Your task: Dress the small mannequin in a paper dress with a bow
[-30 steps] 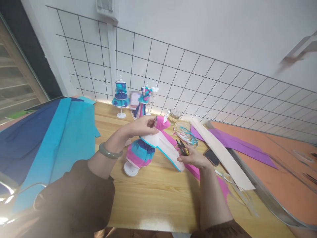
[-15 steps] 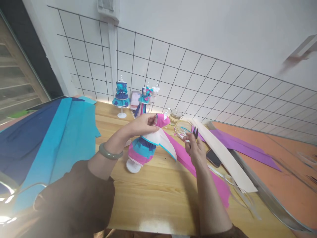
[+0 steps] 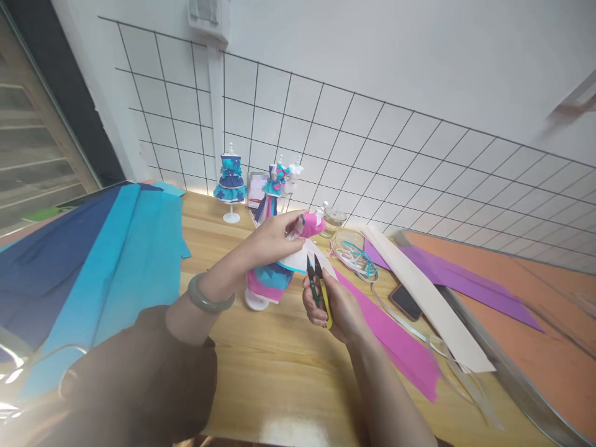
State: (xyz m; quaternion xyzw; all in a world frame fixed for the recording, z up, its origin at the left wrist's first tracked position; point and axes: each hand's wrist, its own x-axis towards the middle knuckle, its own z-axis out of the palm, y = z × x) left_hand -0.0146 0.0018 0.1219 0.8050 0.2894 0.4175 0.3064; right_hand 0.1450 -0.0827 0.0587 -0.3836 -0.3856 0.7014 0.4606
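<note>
1. Thread snips [image 3: 325,299] have swung left, before the white fabric [image 3: 302,256], in the grip of the right hand [image 3: 342,307].
2. Grip of the left hand [image 3: 274,239] pinches the pink bodice [image 3: 313,225] of a tilted mannequin [image 3: 272,277], between the table's [image 3: 261,366] back and front edges.

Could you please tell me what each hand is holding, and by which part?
The left hand holds the small dressed mannequin at its pink bodice; the right hand grips the snips by their handles.

Cloth [image 3: 139,248] left, front mannequin [image 3: 269,282] centre, phone [image 3: 406,303] right
</note>
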